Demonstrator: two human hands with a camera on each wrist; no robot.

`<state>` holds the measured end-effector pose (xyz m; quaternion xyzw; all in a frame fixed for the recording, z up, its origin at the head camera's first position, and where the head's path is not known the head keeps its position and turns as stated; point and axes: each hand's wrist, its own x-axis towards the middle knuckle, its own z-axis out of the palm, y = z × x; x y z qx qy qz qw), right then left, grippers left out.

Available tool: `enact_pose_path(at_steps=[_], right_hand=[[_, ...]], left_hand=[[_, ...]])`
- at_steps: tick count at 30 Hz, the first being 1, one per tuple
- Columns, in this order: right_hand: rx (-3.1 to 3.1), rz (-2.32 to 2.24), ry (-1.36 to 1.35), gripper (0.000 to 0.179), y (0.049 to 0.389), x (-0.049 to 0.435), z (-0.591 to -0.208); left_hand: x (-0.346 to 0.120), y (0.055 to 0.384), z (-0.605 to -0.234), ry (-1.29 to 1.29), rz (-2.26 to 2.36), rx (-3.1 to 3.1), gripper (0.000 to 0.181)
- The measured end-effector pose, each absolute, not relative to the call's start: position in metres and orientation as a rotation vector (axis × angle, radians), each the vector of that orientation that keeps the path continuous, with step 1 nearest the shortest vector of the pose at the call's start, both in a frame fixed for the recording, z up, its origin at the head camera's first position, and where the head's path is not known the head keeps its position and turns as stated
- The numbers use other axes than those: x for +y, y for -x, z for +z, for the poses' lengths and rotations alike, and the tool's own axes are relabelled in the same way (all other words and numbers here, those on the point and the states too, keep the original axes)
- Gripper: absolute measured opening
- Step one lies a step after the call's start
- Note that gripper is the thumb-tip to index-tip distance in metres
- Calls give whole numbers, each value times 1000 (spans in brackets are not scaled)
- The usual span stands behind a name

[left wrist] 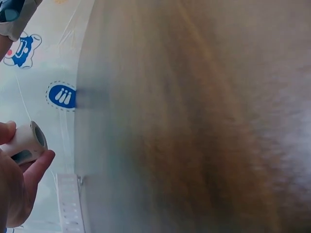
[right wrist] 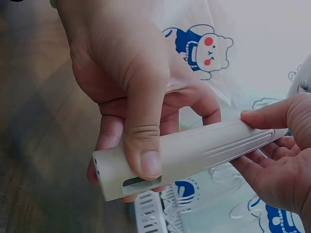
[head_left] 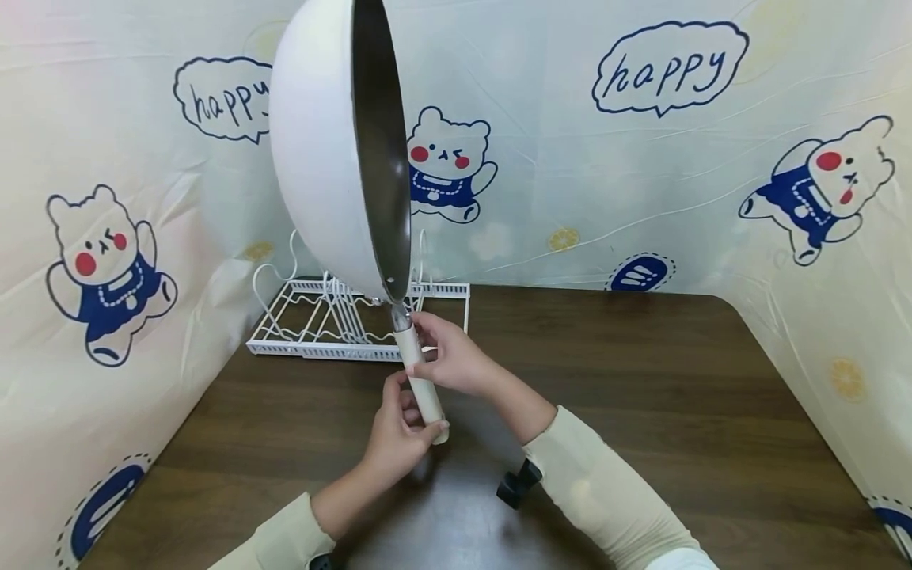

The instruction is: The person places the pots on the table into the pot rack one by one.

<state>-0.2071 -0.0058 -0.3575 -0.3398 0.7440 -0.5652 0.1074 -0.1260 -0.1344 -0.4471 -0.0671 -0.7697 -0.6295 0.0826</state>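
Note:
A large white wok (head_left: 313, 142) with a dark inside (head_left: 385, 158) is held up on edge, its opening turned right and its top cut off by the head view. Its cream handle (head_left: 419, 368) slants down toward the person. My left hand (head_left: 397, 434) pinches the handle's slotted end between thumb and fingers; in the right wrist view the left thumb (right wrist: 146, 141) lies across it. Nearer the wok's body, my right hand (head_left: 456, 356) grips the handle, its thumb and fingers on either side. In the left wrist view, the handle end (left wrist: 31, 141) shows in the left hand (left wrist: 22, 187).
A white wire dish rack (head_left: 321, 348) stands at the back left of the brown wooden table (head_left: 606, 412), partly behind the wok. A printed cloth (head_left: 527, 190) with bears hangs around the back and sides. A black wrist device (head_left: 518, 483) sits under the right sleeve.

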Motion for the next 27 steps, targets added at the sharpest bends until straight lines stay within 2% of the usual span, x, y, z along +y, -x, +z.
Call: enact_pose_path(at_steps=[18,24,27], right_hand=[[2018,-1703,918,56,200,-10,-394],[1979,-1681,889,66,199,-10,-408],[1940,-1696,872,59,199,-10,-414]], left_hand=[[-141,109,-461,116,-1854,-2497,85],[-139,100,-466,80,-2000,-2483,88],[-139,97,-468,52,-2025,-2496,89]])
